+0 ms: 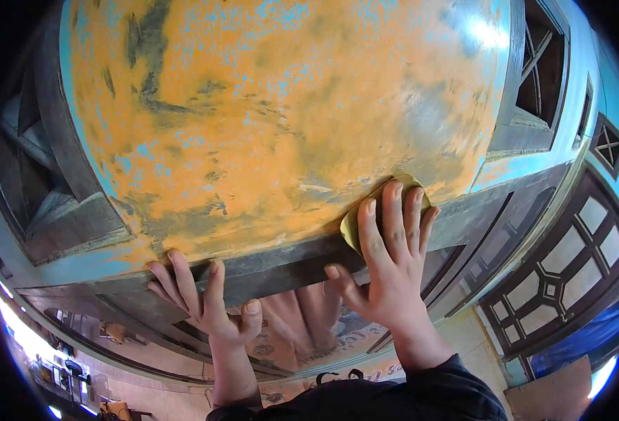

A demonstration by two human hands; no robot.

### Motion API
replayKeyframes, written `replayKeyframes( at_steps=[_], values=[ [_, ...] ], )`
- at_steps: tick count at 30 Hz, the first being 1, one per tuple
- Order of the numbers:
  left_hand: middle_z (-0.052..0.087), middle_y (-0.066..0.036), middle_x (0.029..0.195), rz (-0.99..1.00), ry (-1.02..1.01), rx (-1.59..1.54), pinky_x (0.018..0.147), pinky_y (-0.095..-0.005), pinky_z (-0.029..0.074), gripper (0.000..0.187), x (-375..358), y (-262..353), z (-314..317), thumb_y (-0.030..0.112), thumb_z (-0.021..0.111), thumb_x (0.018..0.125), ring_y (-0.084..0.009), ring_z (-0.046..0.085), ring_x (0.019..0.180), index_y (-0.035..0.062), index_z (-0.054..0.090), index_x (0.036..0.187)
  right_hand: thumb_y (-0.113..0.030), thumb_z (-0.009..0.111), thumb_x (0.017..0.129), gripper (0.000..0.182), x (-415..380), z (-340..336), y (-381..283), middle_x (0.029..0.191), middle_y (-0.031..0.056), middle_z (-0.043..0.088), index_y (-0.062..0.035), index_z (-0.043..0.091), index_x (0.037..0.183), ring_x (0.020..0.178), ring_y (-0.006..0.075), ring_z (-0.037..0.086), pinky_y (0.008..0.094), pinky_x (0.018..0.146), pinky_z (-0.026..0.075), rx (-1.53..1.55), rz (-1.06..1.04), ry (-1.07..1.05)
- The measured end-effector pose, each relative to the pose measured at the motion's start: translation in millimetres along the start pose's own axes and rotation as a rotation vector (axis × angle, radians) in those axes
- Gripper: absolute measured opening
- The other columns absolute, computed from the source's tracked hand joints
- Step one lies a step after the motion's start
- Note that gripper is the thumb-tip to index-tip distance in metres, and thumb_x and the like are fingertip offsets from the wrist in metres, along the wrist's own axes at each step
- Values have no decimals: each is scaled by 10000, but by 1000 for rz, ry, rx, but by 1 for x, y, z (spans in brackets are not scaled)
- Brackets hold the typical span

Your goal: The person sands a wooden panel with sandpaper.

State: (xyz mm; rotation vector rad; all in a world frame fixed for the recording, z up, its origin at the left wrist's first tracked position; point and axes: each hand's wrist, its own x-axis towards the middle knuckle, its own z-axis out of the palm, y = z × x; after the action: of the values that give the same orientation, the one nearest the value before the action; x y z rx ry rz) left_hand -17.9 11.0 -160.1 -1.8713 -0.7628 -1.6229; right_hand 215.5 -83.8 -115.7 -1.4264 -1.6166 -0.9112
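Note:
A large panel (267,119) with worn orange and blue paint fills the view, set in a grey-blue frame (288,263). My right hand (386,266) lies flat on a yellowish sheet of sandpaper (351,224), pressing it against the panel's lower edge. The fingers cover most of the sheet. My left hand (207,302) rests on the lower frame rail with fingers spread upward and the thumb hooked under the rail. It holds nothing else.
Dark latticed window frames stand at the right (576,252) and upper right (544,70). Another dark frame section sits at the left (50,203). Below the rail lies a printed sack or cloth (302,330) on a pale floor.

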Motion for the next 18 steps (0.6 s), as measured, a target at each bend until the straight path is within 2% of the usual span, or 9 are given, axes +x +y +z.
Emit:
replayKeyframes(
  at_steps=[4,9,11,18],
  values=[
    [364,-300,1560,2,10,27,1197,-651,18,591,-1,1,1,513,436,1001,-533,196,1492,60,566,1359,-436,700,860,753,36,-15,4,1616,181,340,-120,476,1506,1506,465,231,668,1178,54,30,42,70],
    [361,-301,1562,1,-1,18,1195,-654,14,601,-3,0,0,516,441,998,-536,188,1492,51,568,1357,-445,699,860,736,4,-4,-3,1615,175,346,-132,498,1495,1511,455,225,697,1161,55,80,58,-8],
    [362,-300,1562,-4,8,17,1194,-656,13,602,-2,0,2,517,447,995,-536,185,1493,49,574,1352,-455,689,870,727,-9,8,-3,1616,171,344,-136,500,1495,1516,448,217,702,1159,46,72,36,26],
    [380,-293,1554,-20,2,16,1192,-659,10,579,1,4,0,504,465,987,-532,183,1496,59,594,1334,-465,670,875,708,43,-13,-7,1614,168,350,-129,519,1479,1507,458,235,699,1161,54,66,25,45]
  ],
)
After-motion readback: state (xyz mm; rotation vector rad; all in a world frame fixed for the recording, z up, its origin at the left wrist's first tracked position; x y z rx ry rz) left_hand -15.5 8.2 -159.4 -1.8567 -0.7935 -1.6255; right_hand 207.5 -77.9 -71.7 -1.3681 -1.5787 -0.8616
